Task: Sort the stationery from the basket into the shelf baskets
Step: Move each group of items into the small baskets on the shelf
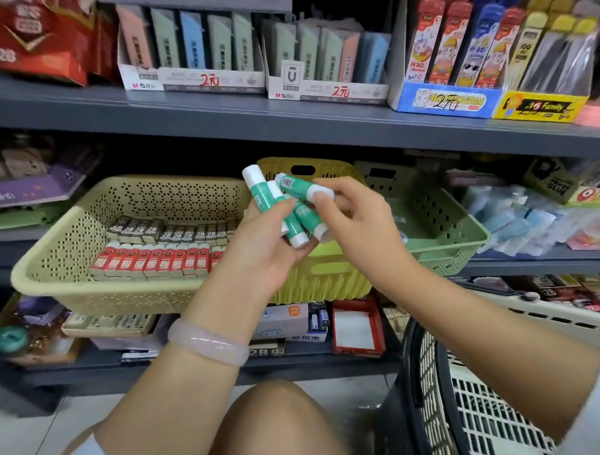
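Left hand (268, 242) grips a bundle of green-and-white glue sticks (291, 207) above the yellow slotted shelf basket (314, 281); right hand (352, 218) pinches one stick's white cap. Boxed erasers already fill the beige perforated basket (55, 266). Glue not yet shelved; the floor basket's (433, 393) contents are hidden.

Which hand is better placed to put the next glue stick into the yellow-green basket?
Right. The right hand pinches one glue stick alone above the yellow-green basket; the left hand grips the bundle.

Bright, even overhead store light, soft shadows under the shelves (288, 125), blurred, bowed wide-angle edges.
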Tool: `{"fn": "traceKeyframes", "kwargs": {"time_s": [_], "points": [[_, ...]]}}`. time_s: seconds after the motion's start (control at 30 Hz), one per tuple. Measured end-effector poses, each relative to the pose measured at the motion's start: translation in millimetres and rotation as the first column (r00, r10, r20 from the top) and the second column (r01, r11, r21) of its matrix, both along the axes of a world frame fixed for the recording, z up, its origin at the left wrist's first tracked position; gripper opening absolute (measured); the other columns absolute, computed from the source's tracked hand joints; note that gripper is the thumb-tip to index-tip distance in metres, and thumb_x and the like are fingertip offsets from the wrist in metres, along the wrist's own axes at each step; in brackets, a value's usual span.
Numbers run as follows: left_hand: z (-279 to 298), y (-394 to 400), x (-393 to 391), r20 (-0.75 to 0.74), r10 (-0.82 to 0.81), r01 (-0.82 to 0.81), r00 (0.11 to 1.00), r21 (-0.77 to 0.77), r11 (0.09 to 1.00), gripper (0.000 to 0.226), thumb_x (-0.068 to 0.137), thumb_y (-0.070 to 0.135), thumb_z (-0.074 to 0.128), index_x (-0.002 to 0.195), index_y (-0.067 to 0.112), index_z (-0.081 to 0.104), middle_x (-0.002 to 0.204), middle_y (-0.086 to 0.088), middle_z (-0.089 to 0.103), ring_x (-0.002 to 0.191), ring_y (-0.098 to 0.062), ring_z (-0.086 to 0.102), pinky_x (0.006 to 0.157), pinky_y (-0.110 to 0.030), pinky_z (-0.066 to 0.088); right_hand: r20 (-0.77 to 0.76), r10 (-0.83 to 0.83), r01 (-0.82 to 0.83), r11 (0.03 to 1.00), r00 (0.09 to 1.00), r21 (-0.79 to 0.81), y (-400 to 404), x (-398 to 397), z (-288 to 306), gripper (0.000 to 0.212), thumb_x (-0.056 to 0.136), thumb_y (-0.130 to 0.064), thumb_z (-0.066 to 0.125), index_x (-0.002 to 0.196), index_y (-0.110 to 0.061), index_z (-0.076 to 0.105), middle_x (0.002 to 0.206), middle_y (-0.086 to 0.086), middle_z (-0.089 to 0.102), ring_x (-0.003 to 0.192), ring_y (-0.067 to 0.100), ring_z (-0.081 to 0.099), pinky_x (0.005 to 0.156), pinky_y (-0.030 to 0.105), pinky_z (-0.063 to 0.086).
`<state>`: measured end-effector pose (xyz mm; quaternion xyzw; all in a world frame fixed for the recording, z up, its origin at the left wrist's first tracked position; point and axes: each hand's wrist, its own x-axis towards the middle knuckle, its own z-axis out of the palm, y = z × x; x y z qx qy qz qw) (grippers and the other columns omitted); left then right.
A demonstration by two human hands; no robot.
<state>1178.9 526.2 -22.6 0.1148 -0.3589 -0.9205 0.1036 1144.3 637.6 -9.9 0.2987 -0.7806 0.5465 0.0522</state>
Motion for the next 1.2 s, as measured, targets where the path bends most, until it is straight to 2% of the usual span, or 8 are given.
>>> {"fn": "traceKeyframes", "kwargs": {"time_s": [0.17, 0.3, 0.37, 0.5, 0.6, 0.77, 1.1, 1.2], "points": [[4, -7, 1, 0.073, 0.146, -0.149, 0.987, 0.039, 0.988, 0.019, 0.091, -0.004, 0.046, 0.097, 0.013, 0.050, 0.096, -0.011, 0.056, 0.081, -0.022, 0.061, 0.059, -0.036, 0.057, 0.318, -0.017, 0.089, 0.973, 0.948, -0.213, 2, -22, 10, 0.014, 0.093, -0.012, 0.049, 0.085, -0.015, 0.061, 0.077, 0.006, 0.069, 0.061, 0.006, 0.066, 0.058, 0.018, 0.054], [3, -26, 2, 0.105, 0.236, -0.234, 0.966, -0.027, 0.972, 0.014, 0.091, -0.001, 0.048, 0.098, 0.011, 0.050, 0.101, -0.011, 0.055, 0.082, -0.018, 0.060, 0.056, -0.032, 0.055, 0.030, -0.230, 0.217, 0.946, 0.973, 0.240, 14, -64, 13, 0.011, 0.088, -0.022, 0.055, 0.086, -0.014, 0.063, 0.077, 0.007, 0.068, 0.067, 0.017, 0.064, 0.064, 0.028, 0.054], [1, -33, 3, 0.103, 0.254, -0.251, 0.962, -0.039, 0.967, 0.011, 0.091, 0.000, 0.049, 0.095, 0.010, 0.050, 0.106, -0.013, 0.054, 0.084, -0.018, 0.060, 0.058, -0.033, 0.054, -0.173, -0.216, 0.275, 0.809, 0.961, 0.520, 15, -84, 12, 0.019, 0.085, -0.028, 0.059, 0.093, -0.012, 0.065, 0.077, 0.003, 0.063, 0.073, 0.020, 0.059, 0.064, 0.028, 0.045], [-1, -43, 2, 0.119, 0.275, -0.273, 0.954, -0.035, 0.961, 0.007, 0.090, 0.001, 0.052, 0.093, 0.008, 0.051, 0.111, -0.015, 0.054, 0.086, -0.021, 0.061, 0.063, -0.035, 0.055, -0.275, -0.025, 0.247, 0.525, 0.961, 0.814, 0, -108, 11, 0.028, 0.086, -0.027, 0.057, 0.097, -0.002, 0.066, 0.088, 0.011, 0.064, 0.077, 0.025, 0.057, 0.064, 0.027, 0.040], [-5, -47, 0, 0.115, 0.250, -0.245, 0.961, -0.058, 0.968, 0.008, 0.089, 0.003, 0.054, 0.095, 0.008, 0.053, 0.106, -0.013, 0.058, 0.085, -0.019, 0.062, 0.059, -0.031, 0.057, -0.276, 0.110, 0.229, 0.320, 0.955, 0.919, -14, -121, 9, 0.023, 0.090, -0.022, 0.050, 0.094, -0.003, 0.063, 0.088, 0.011, 0.058, 0.078, 0.025, 0.049, 0.067, 0.026, 0.038], [-5, -51, -1, 0.088, 0.257, -0.246, 0.962, -0.116, 0.962, 0.007, 0.090, 0.003, 0.053, 0.096, 0.007, 0.055, 0.095, -0.012, 0.062, 0.072, -0.015, 0.066, 0.058, -0.026, 0.057, -0.200, 0.199, 0.175, 0.138, 0.959, 0.975, -34, -133, -1, 0.024, 0.095, -0.025, 0.045, 0.090, -0.006, 0.058, 0.093, 0.010, 0.054, 0.081, 0.025, 0.048, 0.073, 0.028, 0.041], [0, -48, 1, 0.075, 0.254, -0.247, 0.964, -0.094, 0.964, 0.006, 0.090, 0.000, 0.051, 0.090, 0.006, 0.054, 0.087, -0.013, 0.062, 0.056, -0.012, 0.067, 0.053, -0.025, 0.056, -0.153, 0.161, 0.130, 0.145, 0.975, 0.981, -33, -133, -7, 0.048, 0.093, -0.032, 0.050, 0.135, -0.010, 0.041, 0.129, 0.013, 0.052, 0.109, 0.028, 0.054, 0.084, 0.032, 0.045], [0, -47, 2, 0.082, 0.267, -0.258, 0.960, -0.100, 0.961, 0.008, 0.090, 0.000, 0.052, 0.089, 0.007, 0.054, 0.087, -0.012, 0.062, 0.056, -0.012, 0.067, 0.054, -0.025, 0.056, -0.246, 0.150, 0.174, 0.379, 0.958, 0.909, -31, -121, 6, 0.042, 0.092, -0.032, 0.052, 0.130, -0.017, 0.048, 0.122, 0.011, 0.058, 0.102, 0.027, 0.057, 0.081, 0.031, 0.048]]}}
